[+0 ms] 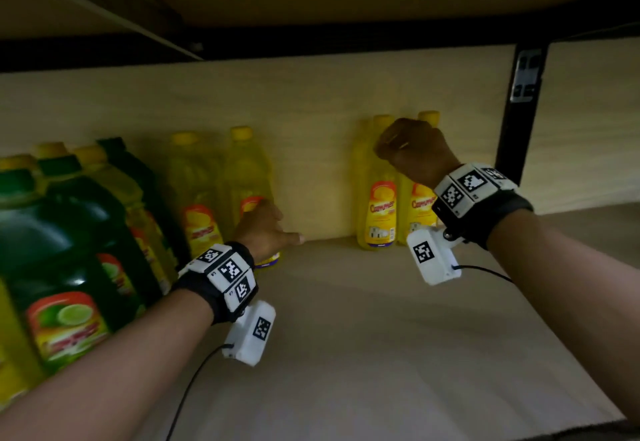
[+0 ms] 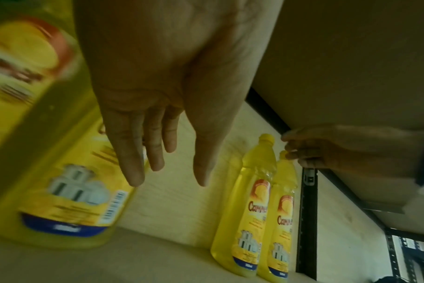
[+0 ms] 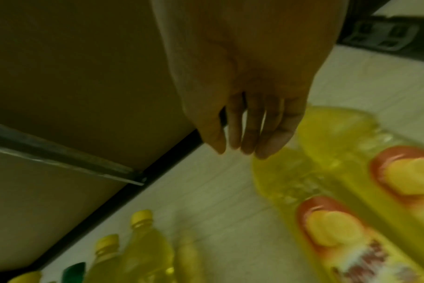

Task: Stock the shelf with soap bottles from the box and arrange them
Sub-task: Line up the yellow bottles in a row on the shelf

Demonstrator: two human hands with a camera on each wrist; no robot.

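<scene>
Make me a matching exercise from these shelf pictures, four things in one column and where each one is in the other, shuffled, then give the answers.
Column one:
1. left hand
2. right hand
3. green bottle
4. black shelf post

Column two:
A. far left of the shelf, near the front
B. at the tops of the right-hand pair of yellow bottles
C. upright against the back wall, far right
D. low beside the middle yellow bottle, fingers straight

Pairs: 1-D, 2-B, 3-A, 4-C

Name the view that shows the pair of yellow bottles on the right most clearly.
Left wrist: the pair of yellow bottles stands sharp, caps to bases. Head view has the right hand covering their necks; right wrist blurs them.
</scene>
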